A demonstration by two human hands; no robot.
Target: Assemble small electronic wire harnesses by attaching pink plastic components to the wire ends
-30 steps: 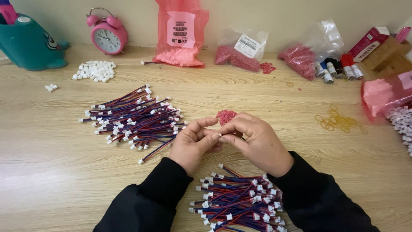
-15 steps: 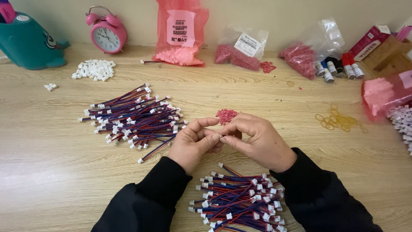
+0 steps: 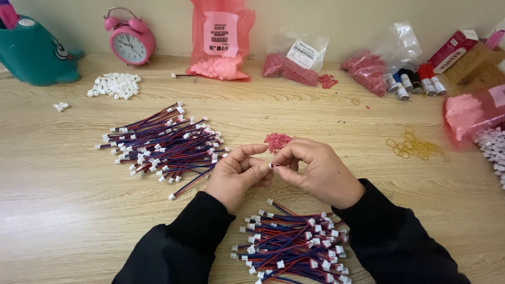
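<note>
Left hand point(image 3: 238, 176) and right hand point(image 3: 315, 171) pinched together over the wooden table point(image 3: 63, 210), fingertips closed on one tiny connector piece point(image 3: 274, 165), mostly hidden, hard to make out. Just beyond, small red pile point(image 3: 277, 141). Below, wire bundle point(image 3: 292, 250) cut off by frame edge.

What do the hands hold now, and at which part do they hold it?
Both hands, left and right, pinch one small connector between their fingertips. It is too small to tell which part each hand grips.
</note>
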